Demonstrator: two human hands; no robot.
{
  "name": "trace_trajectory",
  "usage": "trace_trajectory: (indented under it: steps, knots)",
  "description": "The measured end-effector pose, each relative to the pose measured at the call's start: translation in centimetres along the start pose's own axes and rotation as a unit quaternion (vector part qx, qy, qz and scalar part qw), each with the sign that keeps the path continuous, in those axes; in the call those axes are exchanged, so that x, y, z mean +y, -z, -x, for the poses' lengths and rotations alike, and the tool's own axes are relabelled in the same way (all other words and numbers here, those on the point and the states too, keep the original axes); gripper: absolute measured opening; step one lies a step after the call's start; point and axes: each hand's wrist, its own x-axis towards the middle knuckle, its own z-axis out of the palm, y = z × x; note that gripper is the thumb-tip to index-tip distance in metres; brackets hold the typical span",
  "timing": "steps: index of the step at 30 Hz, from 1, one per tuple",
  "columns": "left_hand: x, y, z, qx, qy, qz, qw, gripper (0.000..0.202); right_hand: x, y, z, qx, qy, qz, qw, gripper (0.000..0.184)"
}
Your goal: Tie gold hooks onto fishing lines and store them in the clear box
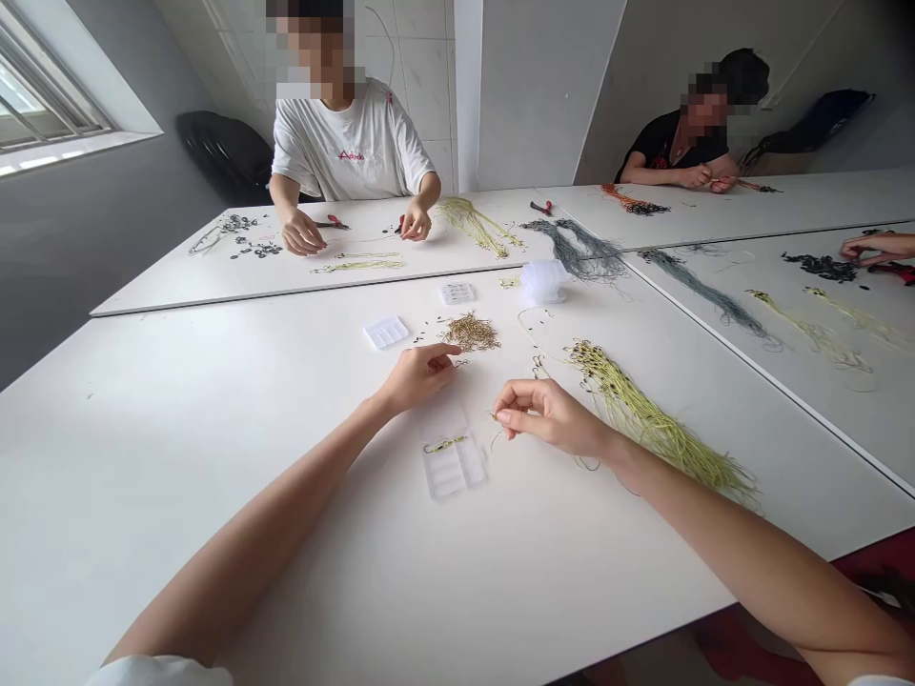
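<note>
My left hand (418, 376) hovers over the white table (178, 495), its fingertips beside a heap of small gold fishing hooks (470, 332). Whether those fingers hold anything is too small to tell. My right hand (547, 416) pinches a small gold hook (493, 416) with a thin line trailing from it. Below my left hand lies an open clear plastic compartment box (450, 457) with a short yellow-green line (444, 444) on it. To the right of my right hand spreads a bundle of yellow-green cords (643, 414).
Two small white plastic boxes (386, 332) and a translucent box (543, 281) stand beyond my hands. Across the table joint, a person in a white T-shirt (350, 143) works among pliers and cord bundles. Another person (676, 143) and a third person's hand (876, 248) work at neighbouring tables.
</note>
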Motion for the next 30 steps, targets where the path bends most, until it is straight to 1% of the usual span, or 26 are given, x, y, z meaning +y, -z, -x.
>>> trace_trajectory:
  steps: [3,5,7,10,14,16,21,25,30]
  knots:
    - [-0.6,-0.2,0.0,0.004,-0.006,0.017,1.0,0.04,0.6,-0.3,-0.3,0.029,0.02,0.108,0.994,0.008]
    - [-0.9,-0.2,0.1,0.007,-0.01,0.027,1.0,0.036,1.1,-0.3,-0.6,0.055,0.033,0.146,0.987,0.008]
    - [-1.1,-0.2,0.1,0.006,-0.018,0.035,0.999,0.031,1.6,-0.4,-0.9,0.08,0.044,0.158,0.983,0.007]
    - [-1.3,-0.2,0.2,0.002,-0.027,0.047,0.999,0.027,2.2,-0.6,-1.3,0.103,0.062,0.146,0.982,0.006]
    - [-1.3,-0.3,0.2,-0.001,-0.032,0.059,0.998,0.024,2.5,-1.0,-1.8,0.096,0.067,0.113,0.987,0.008]
    - [-1.3,-0.4,0.2,-0.001,-0.033,0.063,0.997,0.023,2.6,-1.2,-2.0,0.088,0.068,0.115,0.987,0.008]
    - [-1.5,-0.6,0.3,0.001,-0.04,0.068,0.997,0.022,2.6,-1.7,-2.2,0.065,0.061,0.191,0.977,0.008]
    - [-1.7,-0.7,0.4,0.006,-0.044,0.07,0.997,0.021,2.7,-2.1,-2.1,0.051,0.088,0.256,0.961,0.009]
    - [-1.7,-0.7,0.5,0.007,-0.047,0.09,0.995,0.021,2.7,-2.2,-2.0,0.055,0.113,0.29,0.949,0.01]
